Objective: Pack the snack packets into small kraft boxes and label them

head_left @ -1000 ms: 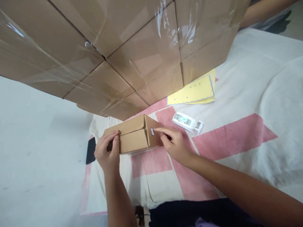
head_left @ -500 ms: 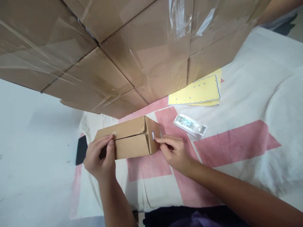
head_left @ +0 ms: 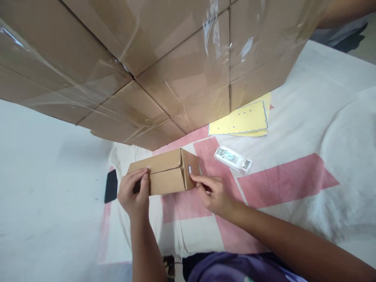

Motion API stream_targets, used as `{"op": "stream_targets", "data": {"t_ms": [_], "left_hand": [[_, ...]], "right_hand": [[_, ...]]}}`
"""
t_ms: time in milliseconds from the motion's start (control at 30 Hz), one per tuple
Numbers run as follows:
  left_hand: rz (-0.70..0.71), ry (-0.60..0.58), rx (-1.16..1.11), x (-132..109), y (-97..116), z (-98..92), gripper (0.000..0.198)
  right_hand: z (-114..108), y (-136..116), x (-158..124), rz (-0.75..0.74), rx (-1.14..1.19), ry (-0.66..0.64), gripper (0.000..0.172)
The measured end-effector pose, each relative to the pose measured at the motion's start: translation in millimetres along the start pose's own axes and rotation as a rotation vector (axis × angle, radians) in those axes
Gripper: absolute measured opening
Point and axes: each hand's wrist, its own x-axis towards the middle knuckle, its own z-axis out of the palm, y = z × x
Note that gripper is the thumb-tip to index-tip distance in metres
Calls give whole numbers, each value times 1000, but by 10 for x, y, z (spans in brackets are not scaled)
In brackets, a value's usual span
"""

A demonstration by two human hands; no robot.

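A small brown cardboard box (head_left: 166, 174) lies on a white and pink cloth (head_left: 273, 184). My left hand (head_left: 134, 194) grips the box's left end, thumb and fingers closed on the top flaps. My right hand (head_left: 214, 192) rests against the box's right end, fingers curled, with the fingertips just below a small white sticker (head_left: 189, 169) on that end face. A white tape dispenser (head_left: 232, 158) lies to the right of the box.
A large stack of cardboard cartons wrapped in clear film (head_left: 152, 66) looms right behind the box. A yellow sticker sheet (head_left: 243, 118) lies at its foot. A dark flat object (head_left: 111, 190) sits left of my left hand. Another person's arm (head_left: 340, 15) shows at top right.
My right hand slid down from the sticker on the box's end face to its lower edge. My left hand keeps its grip on the left end. The view shifted slightly.
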Motion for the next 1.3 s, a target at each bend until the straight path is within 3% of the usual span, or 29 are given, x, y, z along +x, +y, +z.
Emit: {"op": "stream_targets", "data": {"t_ms": [167, 333, 500, 733, 1100, 1300], "left_hand": [[-21, -10, 21, -1, -17, 7, 6], [1, -14, -15, -22, -31, -6, 7], [5, -25, -41, -28, -26, -6, 8], [6, -11, -43, -30, -10, 0, 10], [-28, 26, -7, -62, 22, 14, 14], [-22, 37, -23, -69, 26, 19, 13]], "right_hand": [[11, 8, -21, 97, 30, -25, 32], [-1, 53, 16, 211, 81, -56, 41], [26, 85, 1, 228, 86, -81, 46], [11, 99, 59, 294, 140, -53, 40], [-12, 59, 79, 212, 81, -32, 32], [-4, 72, 86, 243, 73, -35, 32]]}}
